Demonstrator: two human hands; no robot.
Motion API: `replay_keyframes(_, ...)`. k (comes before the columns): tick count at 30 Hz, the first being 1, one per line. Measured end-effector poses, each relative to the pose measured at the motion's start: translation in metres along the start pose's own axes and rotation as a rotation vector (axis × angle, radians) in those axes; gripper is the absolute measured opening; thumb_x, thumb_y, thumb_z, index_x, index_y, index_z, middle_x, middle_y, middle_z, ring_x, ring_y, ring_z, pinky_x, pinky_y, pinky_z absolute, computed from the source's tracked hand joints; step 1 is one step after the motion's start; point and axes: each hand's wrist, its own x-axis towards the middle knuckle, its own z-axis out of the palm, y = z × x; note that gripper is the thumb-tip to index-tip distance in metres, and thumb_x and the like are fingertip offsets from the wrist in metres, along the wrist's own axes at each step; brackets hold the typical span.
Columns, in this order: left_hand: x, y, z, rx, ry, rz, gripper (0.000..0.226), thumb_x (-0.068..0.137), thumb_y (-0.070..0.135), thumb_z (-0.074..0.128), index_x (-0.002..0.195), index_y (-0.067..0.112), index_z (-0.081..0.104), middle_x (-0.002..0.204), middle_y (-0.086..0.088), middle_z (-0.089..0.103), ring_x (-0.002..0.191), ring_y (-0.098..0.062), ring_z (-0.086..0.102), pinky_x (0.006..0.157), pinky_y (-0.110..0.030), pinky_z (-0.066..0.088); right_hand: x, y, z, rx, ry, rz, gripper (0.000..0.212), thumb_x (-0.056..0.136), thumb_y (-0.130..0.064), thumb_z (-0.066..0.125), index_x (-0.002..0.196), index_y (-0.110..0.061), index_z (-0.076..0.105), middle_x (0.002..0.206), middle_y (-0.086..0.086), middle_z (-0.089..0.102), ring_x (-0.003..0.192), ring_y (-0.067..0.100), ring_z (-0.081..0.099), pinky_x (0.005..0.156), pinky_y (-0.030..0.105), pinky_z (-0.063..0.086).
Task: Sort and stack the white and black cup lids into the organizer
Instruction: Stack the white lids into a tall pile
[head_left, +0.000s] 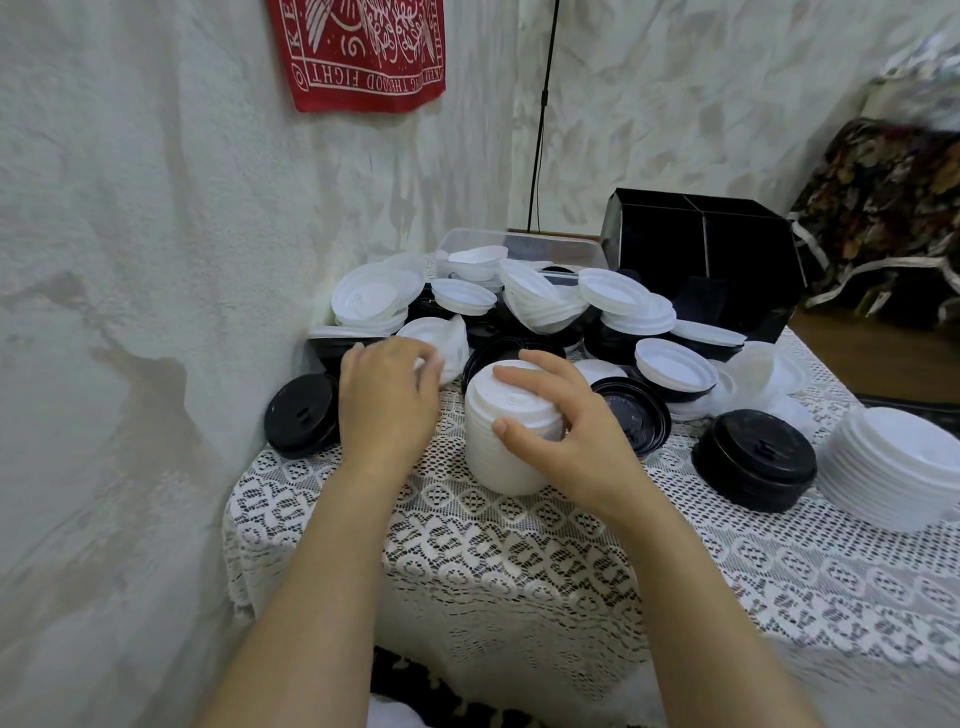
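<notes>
White lid stack (506, 462) in curled right hand (569, 423); left hand (387, 400) palm-down on loose lid (449, 340), grip unclear.

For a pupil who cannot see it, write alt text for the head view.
The right hand grips a tall stack of white lids on a lace tablecloth while the left hand reaches into a pile of black and white lids; a black organizer stands behind.
</notes>
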Motion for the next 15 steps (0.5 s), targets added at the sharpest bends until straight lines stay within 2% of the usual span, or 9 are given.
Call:
replay_keyframes(2, 0.002, 0.010, -0.012, -0.389, 0.106, -0.214, 0.010, 0.096, 0.022, 0.056, 0.095, 0.018, 0.064, 0.086, 0.011, 0.064, 0.083, -0.010, 0.059, 0.075, -0.017, 0.043, 0.000, -0.001, -0.002, 0.019, -0.017, 0.007, 0.039, 0.086, -0.027, 0.070, 0.122, -0.037, 0.060, 0.142, -0.018, 0.037, 0.128, 0.001, 0.036, 0.103, 0.024, 0.033)
replay_keyframes(3, 0.003, 0.015, -0.019, -0.583, 0.143, -0.320, 0.008, 0.096, 0.021, 0.055, 0.094, 0.019, 0.062, 0.085, 0.013, 0.064, 0.081, -0.006, 0.061, 0.072, -0.012, 0.045, -0.001, -0.001, -0.003, 0.021, -0.028, 0.009, 0.041, 0.086, -0.028, 0.070, 0.125, -0.037, 0.058, 0.142, -0.019, 0.036, 0.127, -0.001, 0.036, 0.101, 0.020, 0.032)
replay_keyframes(5, 0.005, 0.022, -0.029, -0.948, 0.167, -0.507, 0.010, 0.098, 0.019, 0.053, 0.092, 0.020, 0.062, 0.087, 0.008, 0.068, 0.082, -0.007, 0.065, 0.071, -0.016, 0.052, -0.001, -0.003, -0.005, 0.005, -0.034, 0.004, 0.052, 0.086, -0.033, 0.069, 0.134, -0.038, 0.050, 0.144, -0.022, 0.033, 0.128, -0.006, 0.031, 0.096, 0.010, 0.028)
replay_keyframes(7, 0.004, 0.027, -0.036, -1.191, 0.095, -0.647, 0.015, 0.099, 0.018, 0.050, 0.093, 0.019, 0.063, 0.088, 0.003, 0.071, 0.081, -0.010, 0.068, 0.068, -0.023, 0.056, -0.001, -0.006, -0.006, 0.013, 0.016, -0.014, 0.060, 0.087, -0.034, 0.068, 0.139, -0.043, 0.039, 0.148, -0.022, 0.029, 0.129, -0.011, 0.026, 0.095, 0.001, 0.021)
replay_keyframes(9, 0.001, 0.031, -0.041, -1.306, 0.016, -0.708, 0.017, 0.098, 0.015, 0.050, 0.092, 0.015, 0.066, 0.083, 0.003, 0.073, 0.077, -0.009, 0.069, 0.063, -0.024, 0.057, -0.001, -0.011, -0.008, 0.018, 0.081, -0.072, 0.066, 0.087, -0.028, 0.070, 0.139, -0.044, 0.033, 0.150, -0.018, 0.029, 0.132, -0.012, 0.024, 0.099, -0.002, 0.018)
replay_keyframes(11, -0.001, 0.035, -0.044, -1.325, -0.049, -0.697, 0.017, 0.097, 0.013, 0.052, 0.091, 0.012, 0.068, 0.083, 0.002, 0.074, 0.078, -0.009, 0.069, 0.063, -0.024, 0.057, -0.002, -0.017, -0.009, 0.001, 0.076, -0.156, 0.073, 0.082, -0.025, 0.075, 0.139, -0.043, 0.032, 0.151, -0.016, 0.031, 0.136, -0.011, 0.024, 0.107, 0.002, 0.019)
replay_keyframes(15, -0.002, 0.042, -0.046, -1.301, -0.146, -0.632, 0.017, 0.096, 0.011, 0.052, 0.093, 0.013, 0.069, 0.087, -0.001, 0.073, 0.082, -0.012, 0.066, 0.076, -0.029, 0.056, -0.003, -0.027, -0.012, -0.039, -0.011, -0.274, 0.081, 0.074, -0.017, 0.083, 0.140, -0.033, 0.039, 0.148, -0.015, 0.036, 0.139, -0.008, 0.024, 0.111, 0.008, 0.019)
